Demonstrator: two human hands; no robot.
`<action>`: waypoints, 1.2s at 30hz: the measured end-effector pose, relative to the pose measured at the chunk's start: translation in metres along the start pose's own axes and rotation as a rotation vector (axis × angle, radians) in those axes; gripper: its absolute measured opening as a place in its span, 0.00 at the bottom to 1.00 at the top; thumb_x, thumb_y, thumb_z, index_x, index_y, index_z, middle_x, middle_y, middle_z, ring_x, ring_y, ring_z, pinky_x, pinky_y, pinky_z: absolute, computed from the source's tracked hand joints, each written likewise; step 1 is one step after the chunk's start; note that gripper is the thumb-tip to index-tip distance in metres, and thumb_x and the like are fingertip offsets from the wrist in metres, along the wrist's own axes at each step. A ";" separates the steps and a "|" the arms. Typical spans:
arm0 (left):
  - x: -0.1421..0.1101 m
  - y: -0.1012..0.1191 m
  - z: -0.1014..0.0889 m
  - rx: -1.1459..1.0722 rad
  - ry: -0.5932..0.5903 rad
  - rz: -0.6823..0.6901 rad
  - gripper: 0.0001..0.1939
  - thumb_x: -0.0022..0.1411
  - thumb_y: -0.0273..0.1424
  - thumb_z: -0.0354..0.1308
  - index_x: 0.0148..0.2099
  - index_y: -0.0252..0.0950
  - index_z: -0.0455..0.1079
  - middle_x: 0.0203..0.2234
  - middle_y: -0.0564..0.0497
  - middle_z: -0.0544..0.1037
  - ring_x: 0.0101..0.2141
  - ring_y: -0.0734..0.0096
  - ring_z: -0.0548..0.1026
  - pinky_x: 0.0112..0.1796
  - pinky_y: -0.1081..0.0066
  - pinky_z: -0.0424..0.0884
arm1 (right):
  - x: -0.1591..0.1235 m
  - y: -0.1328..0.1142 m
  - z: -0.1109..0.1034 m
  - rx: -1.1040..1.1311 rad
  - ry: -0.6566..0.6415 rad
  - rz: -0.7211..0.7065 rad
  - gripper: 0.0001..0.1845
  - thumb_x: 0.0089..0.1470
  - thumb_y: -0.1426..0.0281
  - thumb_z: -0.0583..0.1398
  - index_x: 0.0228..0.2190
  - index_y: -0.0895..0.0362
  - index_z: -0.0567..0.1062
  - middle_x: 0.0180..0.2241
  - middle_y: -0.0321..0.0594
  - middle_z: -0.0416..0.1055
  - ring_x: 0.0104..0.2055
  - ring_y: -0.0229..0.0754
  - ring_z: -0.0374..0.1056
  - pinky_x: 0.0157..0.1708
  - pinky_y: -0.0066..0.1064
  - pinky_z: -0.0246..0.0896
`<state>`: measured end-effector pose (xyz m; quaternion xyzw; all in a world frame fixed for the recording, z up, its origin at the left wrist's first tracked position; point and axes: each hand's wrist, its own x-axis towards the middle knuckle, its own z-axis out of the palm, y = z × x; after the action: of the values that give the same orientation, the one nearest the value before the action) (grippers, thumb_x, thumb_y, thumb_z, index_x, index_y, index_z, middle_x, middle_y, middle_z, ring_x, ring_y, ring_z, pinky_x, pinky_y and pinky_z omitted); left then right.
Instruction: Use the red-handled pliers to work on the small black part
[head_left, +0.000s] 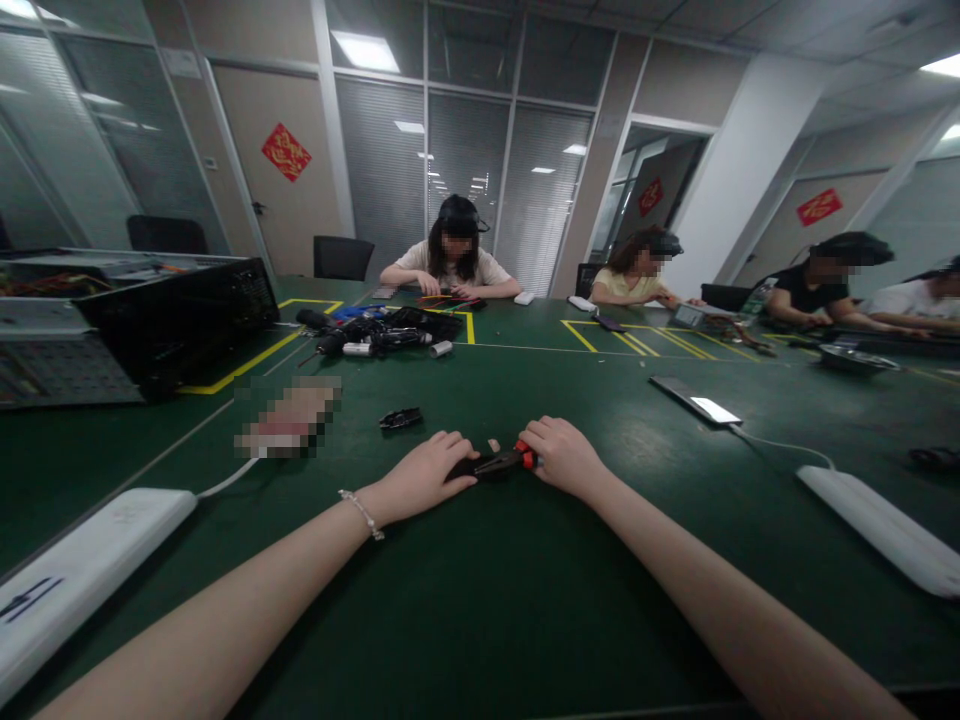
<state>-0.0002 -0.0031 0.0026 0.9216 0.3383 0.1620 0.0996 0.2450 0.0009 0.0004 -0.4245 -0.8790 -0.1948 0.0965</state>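
My right hand [561, 455] is closed round the red handles of a pair of pliers [501, 462], whose dark jaws point left. Pinched in my left hand [426, 472] is a small black part [463, 468], partly covered by the fingers. The plier jaws meet this part, though I cannot make out whether they grip it. A small pale scrap [493, 445] lies just beyond the pliers. Up and to the left of my left hand rests a small black plastic piece [400, 419].
Black computer case [217, 320] at far left; pile of black parts and cables [390, 330] beyond my hands. White power banks [112, 560] [885, 530] lie on both sides, the right one cabled to a phone [694, 400]. Several people sit across the green table [525, 620].
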 end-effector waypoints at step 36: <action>0.000 -0.004 0.002 0.003 -0.007 0.000 0.13 0.59 0.37 0.51 0.45 0.39 0.61 0.39 0.51 0.65 0.39 0.66 0.64 0.39 0.69 0.62 | 0.001 -0.002 0.000 0.020 0.005 0.000 0.11 0.41 0.75 0.57 0.33 0.59 0.69 0.33 0.41 0.66 0.33 0.39 0.58 0.34 0.29 0.52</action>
<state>-0.0016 -0.0004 -0.0006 0.9224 0.3381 0.1582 0.0995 0.2430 0.0004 -0.0001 -0.4230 -0.8806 -0.1870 0.1030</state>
